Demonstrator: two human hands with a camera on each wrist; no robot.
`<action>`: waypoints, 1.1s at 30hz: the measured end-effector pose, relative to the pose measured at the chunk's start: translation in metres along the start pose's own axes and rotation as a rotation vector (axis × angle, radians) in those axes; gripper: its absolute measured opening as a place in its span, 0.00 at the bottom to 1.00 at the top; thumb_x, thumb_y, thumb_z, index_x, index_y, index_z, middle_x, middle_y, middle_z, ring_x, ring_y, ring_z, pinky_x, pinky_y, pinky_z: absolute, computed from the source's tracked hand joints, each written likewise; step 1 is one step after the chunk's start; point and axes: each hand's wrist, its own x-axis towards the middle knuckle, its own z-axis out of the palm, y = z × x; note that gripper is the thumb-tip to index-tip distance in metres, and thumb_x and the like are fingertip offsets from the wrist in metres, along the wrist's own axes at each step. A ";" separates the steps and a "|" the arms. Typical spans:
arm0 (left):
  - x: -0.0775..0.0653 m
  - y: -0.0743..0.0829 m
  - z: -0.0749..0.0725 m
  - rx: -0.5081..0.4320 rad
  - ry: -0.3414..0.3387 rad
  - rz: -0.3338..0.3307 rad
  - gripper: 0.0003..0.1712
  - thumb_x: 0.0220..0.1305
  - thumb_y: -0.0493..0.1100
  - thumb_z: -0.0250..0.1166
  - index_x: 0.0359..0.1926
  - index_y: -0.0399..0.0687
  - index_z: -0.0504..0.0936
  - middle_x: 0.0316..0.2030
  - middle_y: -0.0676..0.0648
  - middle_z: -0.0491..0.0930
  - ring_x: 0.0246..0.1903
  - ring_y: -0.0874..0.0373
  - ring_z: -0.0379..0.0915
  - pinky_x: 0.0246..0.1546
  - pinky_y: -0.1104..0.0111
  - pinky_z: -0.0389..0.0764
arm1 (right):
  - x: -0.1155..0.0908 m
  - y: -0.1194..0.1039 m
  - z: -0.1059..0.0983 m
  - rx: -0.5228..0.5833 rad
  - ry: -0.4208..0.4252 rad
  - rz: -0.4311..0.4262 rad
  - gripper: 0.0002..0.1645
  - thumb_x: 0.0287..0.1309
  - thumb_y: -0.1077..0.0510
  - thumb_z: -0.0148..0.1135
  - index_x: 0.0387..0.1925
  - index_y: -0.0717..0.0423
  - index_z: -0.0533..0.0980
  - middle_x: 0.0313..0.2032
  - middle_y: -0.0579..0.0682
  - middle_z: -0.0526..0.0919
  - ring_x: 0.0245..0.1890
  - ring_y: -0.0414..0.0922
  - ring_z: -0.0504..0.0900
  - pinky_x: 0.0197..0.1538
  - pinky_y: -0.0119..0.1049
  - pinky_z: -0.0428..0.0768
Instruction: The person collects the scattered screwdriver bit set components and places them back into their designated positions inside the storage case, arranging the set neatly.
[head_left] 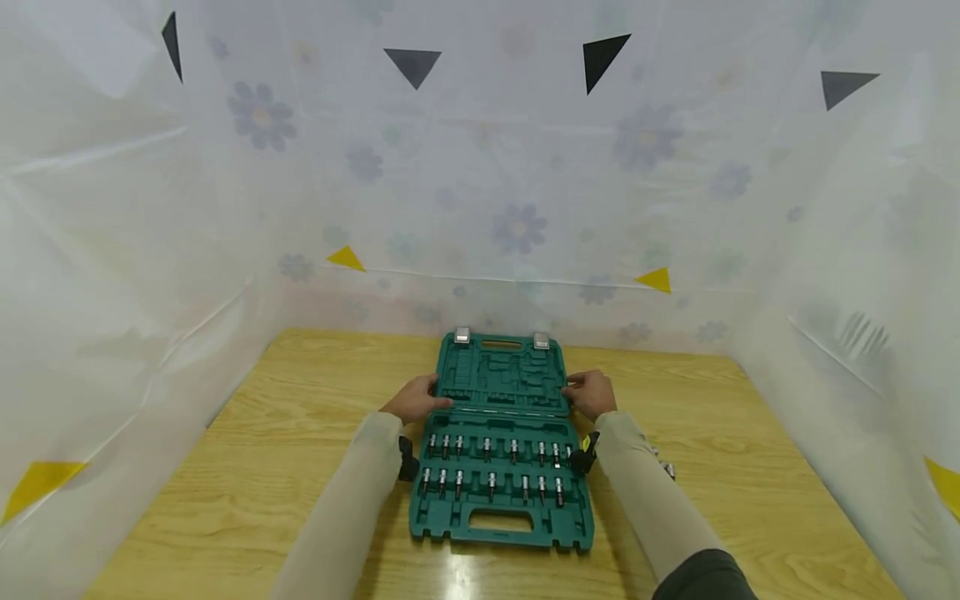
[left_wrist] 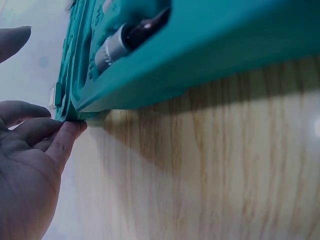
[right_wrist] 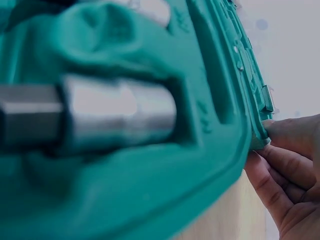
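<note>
A green plastic socket-set case (head_left: 504, 421) lies unfolded on the table, its hinge running across the middle. Metal bit sockets (head_left: 487, 450) stand in two rows in the near half; the far half, the lid (head_left: 504, 375), has only moulded slots. My left hand (head_left: 415, 400) grips the lid's left edge close to the hinge, thumb over the rim. On the opposite side, my right hand (head_left: 591, 393) pinches the lid's right edge, with thumb and fingers on either side of the rim in the right wrist view. A silver socket (right_wrist: 120, 112) fills that view's foreground.
Two metal latches, one of them a left latch (head_left: 462, 335), stand at the lid's far edge. A few small metal pieces (head_left: 669, 471) lie on the wooden table (head_left: 750, 467) beside my right forearm. A flower-patterned plastic sheet (head_left: 517, 183) encloses the table behind and at both sides.
</note>
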 end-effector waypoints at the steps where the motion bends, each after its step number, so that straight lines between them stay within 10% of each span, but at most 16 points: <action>1: 0.000 0.000 0.000 0.000 -0.002 -0.004 0.42 0.68 0.43 0.60 0.73 0.30 0.49 0.71 0.32 0.53 0.68 0.37 0.52 0.64 0.47 0.61 | 0.000 0.001 0.000 0.000 0.000 -0.002 0.21 0.63 0.64 0.60 0.54 0.73 0.75 0.44 0.68 0.83 0.40 0.57 0.84 0.39 0.45 0.83; 33: -0.002 0.006 0.001 0.013 -0.027 -0.033 0.42 0.69 0.44 0.58 0.74 0.33 0.48 0.73 0.34 0.49 0.71 0.38 0.46 0.66 0.47 0.56 | 0.004 0.007 -0.001 0.007 0.005 0.001 0.21 0.63 0.63 0.60 0.54 0.73 0.76 0.43 0.68 0.83 0.41 0.58 0.83 0.41 0.47 0.82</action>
